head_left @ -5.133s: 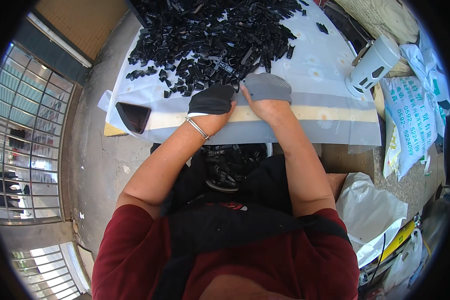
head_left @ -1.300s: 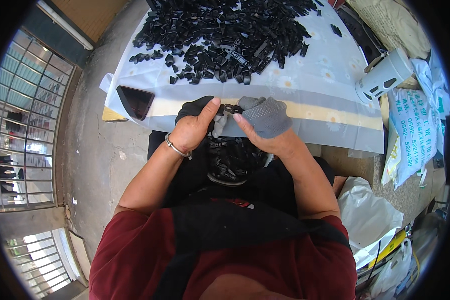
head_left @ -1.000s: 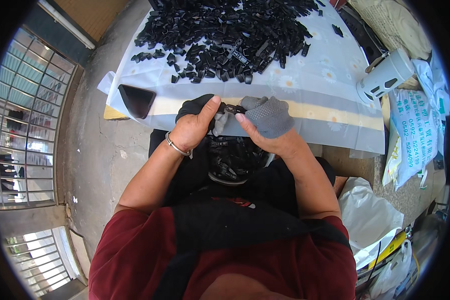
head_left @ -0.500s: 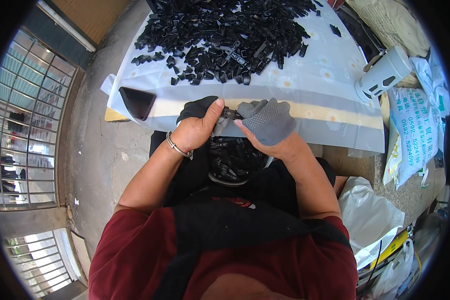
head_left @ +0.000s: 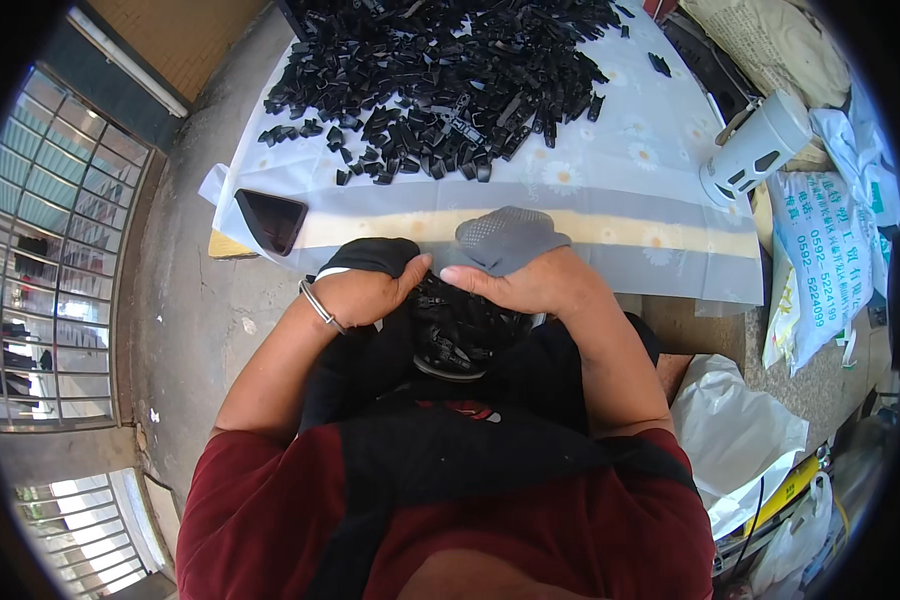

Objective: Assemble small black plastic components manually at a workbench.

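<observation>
My left hand [head_left: 375, 284], in a black glove that leaves the thumb bare, is over the left rim of a round container [head_left: 450, 374] at my lap. My right hand [head_left: 513, 262], in a grey dotted glove with a bare thumb, is over its far right side. Both hands have their fingers curled down and the thumbs pointing at each other, a small gap apart. What the fingers hold, if anything, is hidden beneath the gloves. Small black plastic parts [head_left: 460, 325] fill the container.
A large heap of black plastic pieces [head_left: 440, 80] covers the far part of the table. A dark phone [head_left: 272, 220] lies at the left edge of the flowered tablecloth [head_left: 660, 190]. A white tumbler [head_left: 760, 150] and a printed sack [head_left: 820, 260] are on the right.
Both hands have come down and nearer, from the table edge to the container. The black part between them earlier is no longer visible. The thumbs have moved slightly apart.
</observation>
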A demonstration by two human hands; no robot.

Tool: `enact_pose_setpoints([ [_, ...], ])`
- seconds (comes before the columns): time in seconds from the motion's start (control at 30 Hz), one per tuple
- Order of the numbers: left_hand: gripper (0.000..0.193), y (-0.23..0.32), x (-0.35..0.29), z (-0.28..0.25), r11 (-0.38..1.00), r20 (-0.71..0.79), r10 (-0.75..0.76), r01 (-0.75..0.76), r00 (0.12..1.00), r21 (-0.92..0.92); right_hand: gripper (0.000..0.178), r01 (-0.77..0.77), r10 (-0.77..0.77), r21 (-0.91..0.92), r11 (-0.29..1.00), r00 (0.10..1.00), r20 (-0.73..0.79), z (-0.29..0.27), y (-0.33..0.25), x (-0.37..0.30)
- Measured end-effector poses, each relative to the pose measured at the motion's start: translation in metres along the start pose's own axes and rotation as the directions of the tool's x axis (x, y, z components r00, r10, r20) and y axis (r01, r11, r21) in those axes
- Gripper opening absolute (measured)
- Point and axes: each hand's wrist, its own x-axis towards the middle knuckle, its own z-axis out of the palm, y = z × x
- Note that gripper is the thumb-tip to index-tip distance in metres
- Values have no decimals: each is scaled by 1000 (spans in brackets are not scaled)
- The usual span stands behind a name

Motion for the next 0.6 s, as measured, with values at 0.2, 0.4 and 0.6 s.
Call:
enact_pose_setpoints([
  [0.2, 37, -3, 37, -3, 959, -394, 176, -67, 902, 275, 30, -591, 474, -474, 653, 807, -353, -31, 75, 31],
  [0.4, 36, -45, 165, -37, 902, -522, 158, 92, 838, 421, 37, -681, 513, -420, 600, 730, -451, -29, 122, 39],
  [0.6, 42, 9, 195, -31, 927, -279, 50, 59, 959, 369, 36, -513, 363, -523, 680, 856, -368, -25, 108, 36],
])
